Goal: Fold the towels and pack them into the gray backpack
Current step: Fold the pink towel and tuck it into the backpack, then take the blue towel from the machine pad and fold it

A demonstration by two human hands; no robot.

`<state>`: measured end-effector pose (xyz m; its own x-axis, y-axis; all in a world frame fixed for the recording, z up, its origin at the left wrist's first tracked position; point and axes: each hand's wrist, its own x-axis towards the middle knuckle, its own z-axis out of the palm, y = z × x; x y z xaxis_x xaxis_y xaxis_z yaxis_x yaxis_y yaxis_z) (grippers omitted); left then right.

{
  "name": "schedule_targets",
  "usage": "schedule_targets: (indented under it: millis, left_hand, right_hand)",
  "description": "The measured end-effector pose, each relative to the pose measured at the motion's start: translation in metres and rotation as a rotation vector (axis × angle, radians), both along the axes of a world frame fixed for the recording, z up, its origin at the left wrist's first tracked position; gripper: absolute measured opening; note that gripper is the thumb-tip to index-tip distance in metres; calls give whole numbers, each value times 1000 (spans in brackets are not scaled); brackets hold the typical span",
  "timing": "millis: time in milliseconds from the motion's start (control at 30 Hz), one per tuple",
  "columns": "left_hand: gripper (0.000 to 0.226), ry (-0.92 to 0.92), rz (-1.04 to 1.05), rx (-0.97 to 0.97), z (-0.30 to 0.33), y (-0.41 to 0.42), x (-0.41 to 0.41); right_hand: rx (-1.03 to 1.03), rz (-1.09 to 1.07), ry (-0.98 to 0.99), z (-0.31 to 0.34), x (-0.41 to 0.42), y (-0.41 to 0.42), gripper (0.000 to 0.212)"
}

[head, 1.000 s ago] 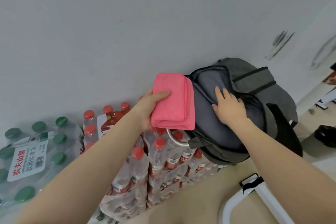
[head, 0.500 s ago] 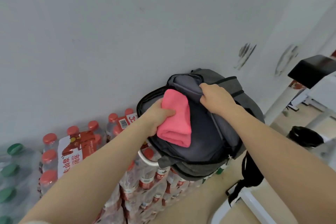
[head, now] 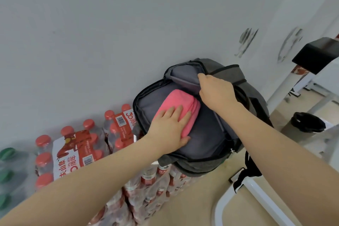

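pink folded towel [head: 180, 106] inside open gray backpack [head: 205, 134], long axis running lower-left to upper-right | backpack rests on shrink-wrapped packs of red-capped water bottles [head: 77, 150] against a gray wall [head: 110, 33]; beige floor | left hand [head: 170, 128] flat, fingers straight, pressing towel | right hand [head: 215, 93] grips the backpack's opened flap

Two bare forearms are seen — no sleeve, watch, bracelet or glove is worn on either. The left hand [head: 168, 130] is bare, and no ring is carried on its fingers; the nails are kept short and unpainted. The right hand [head: 216, 93] is likewise bare — no ring or band is seen on it or at the wrist. Nothing else of the person's clothing is shown.
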<state>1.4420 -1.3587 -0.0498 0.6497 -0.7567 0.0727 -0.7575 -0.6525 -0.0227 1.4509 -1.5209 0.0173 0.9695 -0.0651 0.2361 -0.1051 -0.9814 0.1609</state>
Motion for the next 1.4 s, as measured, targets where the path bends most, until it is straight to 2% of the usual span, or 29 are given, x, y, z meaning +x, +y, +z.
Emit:
schedule_targets:
  millis: [33,200,300,467,567,667,800,1033,1167,1267,1333,1400]
  left_hand:
    - [70,-25,-20,-33,0,2,8]
    - [68,51,-102,203,11,2,62]
    - [62,93,-135,221,12,-13,83]
    - [56,121,-92,158,7,-36,104]
    - [59,109,-128,-95,-1,-20,97]
    - [81,131,-49,-251,-8,16,78]
    - [90,170,-3,-199,-11,49,60]
    - [83,112,34,-255,-11,86,53]
    - [81,122,96,-299,-2,110,42]
    - [78,135,120,-361,7,130,35]
    - [74,132,147,-373,10,144,29]
    - [67,132,197,-388,10,159,18]
  right_hand:
    - [-19,-3,-7,-1,0,0,24]
    - [-44,-10,-24,-3,2,-2,29]
    - [-72,-10,-25,-1,4,-5,31]
    - [-25,-18,-13,1,7,-2,34]
    - [90,16,-5,-8,6,1,46]
    - [247,88,111,-29,5,11,63]
    - [290,55,222,-59,7,29,64]
    - [215,-61,258,-72,13,39,56]
    - [191,-121,205,-63,9,50,63]
    - [202,-127,13,-43,-2,73,71]
    - [239,-16,-77,-32,-11,100,67]
    - [317,159,-39,-29,-21,133,59]
